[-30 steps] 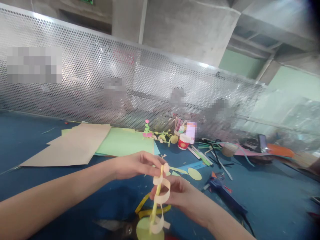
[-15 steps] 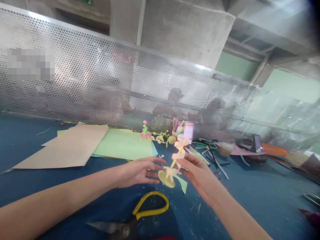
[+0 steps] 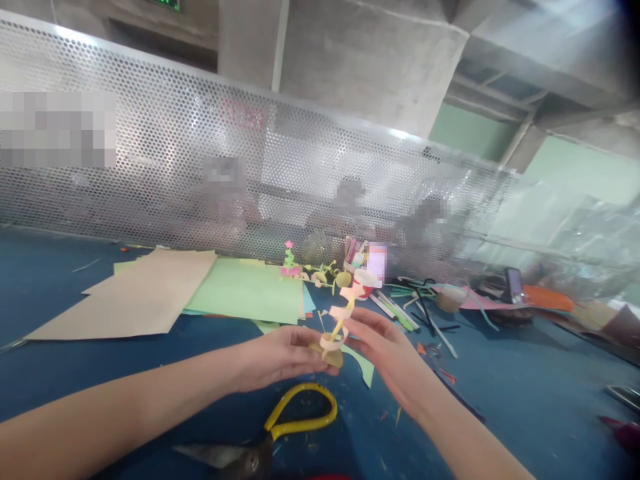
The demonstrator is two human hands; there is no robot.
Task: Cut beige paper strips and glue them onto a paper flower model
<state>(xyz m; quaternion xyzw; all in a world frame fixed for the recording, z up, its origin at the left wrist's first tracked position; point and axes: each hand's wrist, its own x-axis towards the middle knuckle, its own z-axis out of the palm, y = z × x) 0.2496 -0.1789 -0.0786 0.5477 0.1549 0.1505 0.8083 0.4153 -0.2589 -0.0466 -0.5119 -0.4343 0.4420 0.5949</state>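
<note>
A small paper craft point(image 3: 341, 312) is held over the blue table, with a pale pink strip spiralling round a thin yellow stem on a round yellowish base. The stem tilts, its top leaning to the right. My left hand point(image 3: 285, 357) is closed on the round base from the left. At the right, the fingertips of my right hand point(image 3: 383, 340) pinch the stem and spiral about midway up. Scissors with yellow handles point(image 3: 305, 408) lie below my hands, and a pale green paper scrap point(image 3: 361, 363) lies behind the craft.
Beige point(image 3: 135, 293) and green sheets point(image 3: 245, 288) lie at the left. A small pink and green craft point(image 3: 289, 260), pens point(image 3: 397, 310), black and green strips and a phone point(image 3: 514, 285) are farther back. Behind a perforated metal screen point(image 3: 165, 153) people sit.
My left hand has moved right and closed on the round base. The craft has shifted slightly left, with my right hand still on it.
</note>
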